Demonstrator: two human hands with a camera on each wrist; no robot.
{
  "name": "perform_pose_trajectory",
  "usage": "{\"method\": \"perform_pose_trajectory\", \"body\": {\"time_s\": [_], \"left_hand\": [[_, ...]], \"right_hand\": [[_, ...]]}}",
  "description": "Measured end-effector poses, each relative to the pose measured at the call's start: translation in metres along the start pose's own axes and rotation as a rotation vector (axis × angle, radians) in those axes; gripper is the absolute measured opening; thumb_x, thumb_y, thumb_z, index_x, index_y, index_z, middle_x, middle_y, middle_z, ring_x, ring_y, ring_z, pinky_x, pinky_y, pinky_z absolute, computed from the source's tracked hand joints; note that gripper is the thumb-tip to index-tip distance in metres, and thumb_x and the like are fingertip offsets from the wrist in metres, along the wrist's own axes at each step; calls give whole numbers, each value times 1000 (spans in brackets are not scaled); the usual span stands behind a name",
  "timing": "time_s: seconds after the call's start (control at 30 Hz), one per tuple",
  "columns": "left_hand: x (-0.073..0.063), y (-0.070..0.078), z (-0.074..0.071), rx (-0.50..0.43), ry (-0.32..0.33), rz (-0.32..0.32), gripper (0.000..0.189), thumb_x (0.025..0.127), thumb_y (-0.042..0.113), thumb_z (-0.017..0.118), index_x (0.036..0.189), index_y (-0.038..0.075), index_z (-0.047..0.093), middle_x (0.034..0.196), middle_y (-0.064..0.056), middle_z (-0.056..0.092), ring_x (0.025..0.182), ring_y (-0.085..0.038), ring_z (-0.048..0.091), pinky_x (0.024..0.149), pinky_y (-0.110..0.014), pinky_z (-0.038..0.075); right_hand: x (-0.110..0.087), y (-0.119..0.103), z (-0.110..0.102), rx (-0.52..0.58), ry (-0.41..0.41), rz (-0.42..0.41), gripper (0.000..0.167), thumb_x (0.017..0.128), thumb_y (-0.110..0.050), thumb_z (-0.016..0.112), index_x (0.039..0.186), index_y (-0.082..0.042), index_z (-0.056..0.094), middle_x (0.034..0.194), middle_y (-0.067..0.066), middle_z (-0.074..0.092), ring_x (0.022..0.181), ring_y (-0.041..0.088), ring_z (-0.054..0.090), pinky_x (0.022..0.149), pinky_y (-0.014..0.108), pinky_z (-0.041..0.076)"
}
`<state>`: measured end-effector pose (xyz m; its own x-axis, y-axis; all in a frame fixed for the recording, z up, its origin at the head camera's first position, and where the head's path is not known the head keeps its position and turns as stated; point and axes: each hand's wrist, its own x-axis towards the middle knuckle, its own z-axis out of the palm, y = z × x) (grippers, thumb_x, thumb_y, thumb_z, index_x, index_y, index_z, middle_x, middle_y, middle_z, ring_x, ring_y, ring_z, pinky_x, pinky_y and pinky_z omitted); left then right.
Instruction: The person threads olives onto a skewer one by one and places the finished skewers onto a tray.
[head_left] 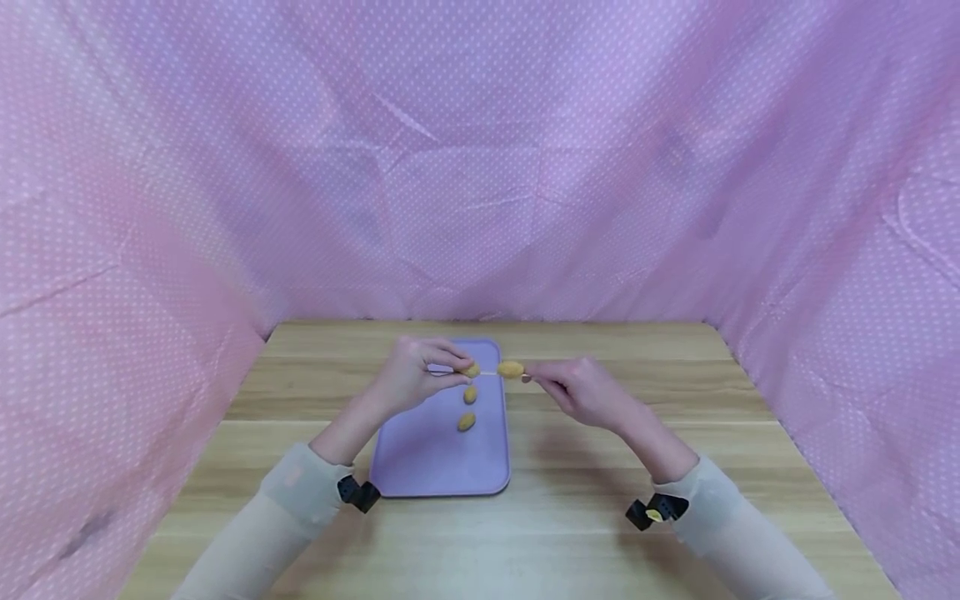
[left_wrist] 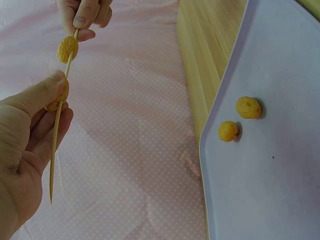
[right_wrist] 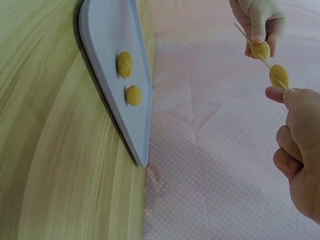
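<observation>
A thin wooden skewer point(left_wrist: 54, 155) runs between the two hands, level in the head view, and carries two yellow, wrinkled oval pieces. Thumb and fingers of the left hand point(head_left: 416, 373) pinch one yellow piece point(head_left: 472, 369), partly covered by them; the skewer's pointed end sticks out beyond it. The right hand point(head_left: 588, 393) pinches the skewer's other end, close beside the second yellow piece point(head_left: 511, 369). A short length of bare skewer separates these pieces. Below the left hand, two loose yellow pieces, one nearer point(head_left: 467, 422) and one farther point(head_left: 470, 394), lie on a lilac tray point(head_left: 442, 471).
The tray lies on a wood-grain table point(head_left: 600, 500), left of its middle. Pink dotted cloth point(head_left: 480, 167) hangs behind the table and along both sides. Each wrist wears a small black camera, the left one point(head_left: 360, 493) above the tray's near left corner.
</observation>
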<state>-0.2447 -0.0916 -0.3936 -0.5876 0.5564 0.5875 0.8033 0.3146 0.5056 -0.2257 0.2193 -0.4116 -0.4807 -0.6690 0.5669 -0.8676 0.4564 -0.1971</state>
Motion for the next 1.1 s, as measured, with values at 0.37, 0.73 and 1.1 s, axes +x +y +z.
{"method": "perform_pose_trajectory", "body": {"time_s": [0.37, 0.73, 1.1], "left_hand": [[2, -2, 5, 0, 12, 13, 21, 78, 2, 92, 98, 2, 85, 97, -11, 83, 89, -24, 82, 72, -26, 67], [2, -2, 7, -6, 9, 26, 21, 78, 1, 93, 97, 3, 85, 96, -10, 83, 86, -22, 81, 72, -20, 65], [3, -4, 9, -14, 10, 35, 20, 78, 3, 92, 97, 3, 85, 97, -10, 83, 88, -24, 81, 73, -30, 68]], "right_hand": [[1, -1, 2, 19, -6, 12, 22, 95, 6, 70, 113, -4, 78, 97, 5, 83, 62, -5, 45, 51, 12, 41], [2, -2, 4, 3, -29, 23, 24, 94, 7, 70, 114, -4, 79, 100, 5, 84, 64, -3, 50, 54, 13, 44], [5, -5, 4, 13, -43, 51, 23, 97, 5, 69, 115, -6, 79, 97, 4, 83, 59, -8, 36, 49, 10, 34]]}}
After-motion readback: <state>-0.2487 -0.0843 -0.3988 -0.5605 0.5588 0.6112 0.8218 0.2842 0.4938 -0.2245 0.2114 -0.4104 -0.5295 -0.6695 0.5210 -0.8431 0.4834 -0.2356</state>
